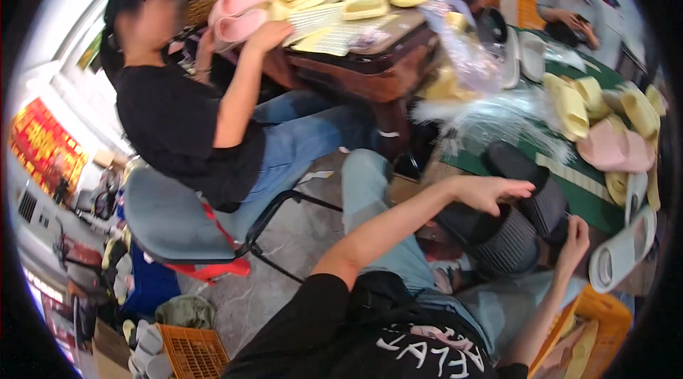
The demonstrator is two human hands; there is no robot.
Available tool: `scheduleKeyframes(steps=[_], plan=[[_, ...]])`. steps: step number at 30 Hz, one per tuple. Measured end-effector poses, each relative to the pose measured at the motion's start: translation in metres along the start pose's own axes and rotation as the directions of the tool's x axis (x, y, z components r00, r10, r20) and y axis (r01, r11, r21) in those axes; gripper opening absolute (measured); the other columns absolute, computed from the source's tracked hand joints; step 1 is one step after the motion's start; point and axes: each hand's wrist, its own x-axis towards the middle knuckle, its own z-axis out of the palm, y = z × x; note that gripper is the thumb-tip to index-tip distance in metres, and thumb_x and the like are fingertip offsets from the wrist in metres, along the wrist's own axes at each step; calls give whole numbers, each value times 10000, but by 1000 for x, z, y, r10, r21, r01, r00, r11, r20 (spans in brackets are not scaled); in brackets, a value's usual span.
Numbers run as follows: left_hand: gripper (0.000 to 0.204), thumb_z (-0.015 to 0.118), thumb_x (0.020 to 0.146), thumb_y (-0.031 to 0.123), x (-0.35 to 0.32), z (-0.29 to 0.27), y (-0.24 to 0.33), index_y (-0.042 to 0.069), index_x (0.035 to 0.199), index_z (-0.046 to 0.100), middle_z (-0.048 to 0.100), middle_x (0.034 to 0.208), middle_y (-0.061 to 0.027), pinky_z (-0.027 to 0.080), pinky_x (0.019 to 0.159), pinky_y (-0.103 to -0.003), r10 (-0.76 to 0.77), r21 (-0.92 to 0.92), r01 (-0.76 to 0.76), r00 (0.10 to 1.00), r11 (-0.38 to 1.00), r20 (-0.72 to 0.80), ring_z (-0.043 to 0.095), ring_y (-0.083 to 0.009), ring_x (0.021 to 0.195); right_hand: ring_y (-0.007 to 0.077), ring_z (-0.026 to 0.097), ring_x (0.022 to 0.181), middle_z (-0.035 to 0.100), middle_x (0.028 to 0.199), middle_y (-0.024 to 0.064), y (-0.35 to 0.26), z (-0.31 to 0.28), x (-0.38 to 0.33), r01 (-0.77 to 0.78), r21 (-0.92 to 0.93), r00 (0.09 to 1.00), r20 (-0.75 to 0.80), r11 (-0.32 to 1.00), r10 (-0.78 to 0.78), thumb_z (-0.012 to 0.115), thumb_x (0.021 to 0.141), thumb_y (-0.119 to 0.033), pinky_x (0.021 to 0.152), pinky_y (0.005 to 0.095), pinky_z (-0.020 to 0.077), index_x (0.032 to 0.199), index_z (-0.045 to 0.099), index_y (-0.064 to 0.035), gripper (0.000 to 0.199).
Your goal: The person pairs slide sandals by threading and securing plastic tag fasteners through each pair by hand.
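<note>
A pair of black ribbed slide sandals lies before me at the near edge of the green-topped table: the nearer slide (506,245) overhangs my lap, and the farther slide (544,203) is beside it, toes toward me. My left hand (491,194) is over the pair, fingers stretched to the right and thumb down near the nearer slide's opening; it grips nothing visible. At the slides' right side, my right hand (573,242) pinches with thumb and forefinger close to the farther slide's strap. What lies between those fingertips is too small to make out.
Thin clear plastic strands (498,119) lie beyond the slides. Yellow slides (567,105), a pink slide (615,146) and a white slide (622,249) crowd the right. An orange crate (605,311) stands by my right arm. A seated co-worker (171,102) handles pink slides at left.
</note>
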Motion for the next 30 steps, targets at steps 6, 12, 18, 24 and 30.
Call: scheduleKeyframes(steps=[6,12,18,24,30], plan=[[775,627,624,-35,17,29,-22,-39,1313,272,367,1294,-217,275,1013,-414,199,730,178,896,660,-398,344,-327,1233,80,465,783,545,839,-20,24,5,13,-211,201,975,114,956,191,506,904,-163,732,212,383,925,581,7,187],[152,511,731,66,45,28,-34,40,880,518,550,798,-77,366,779,-356,386,777,383,705,499,-595,523,-241,848,53,393,692,484,787,-36,14,7,40,-210,256,976,104,944,189,484,926,-187,630,183,332,951,570,-19,190],[226,591,654,17,37,31,-26,37,868,522,508,852,-91,397,776,-376,336,698,420,658,580,-674,494,-275,856,136,454,796,507,877,37,4,-2,58,43,-51,999,-25,998,-44,429,946,-180,764,246,378,976,536,15,224],[224,597,658,74,61,37,33,12,859,521,467,968,-118,445,736,-340,543,745,316,528,588,-653,475,-285,888,132,450,798,483,895,30,-3,2,54,143,-93,989,50,985,-138,431,945,-139,762,233,380,974,505,12,170],[157,571,780,140,100,47,2,-2,836,538,546,878,-145,432,677,-404,440,650,106,654,753,-616,549,-325,811,103,445,864,464,940,40,-43,18,26,214,13,946,248,977,-210,400,928,-27,787,213,351,992,474,14,107]])
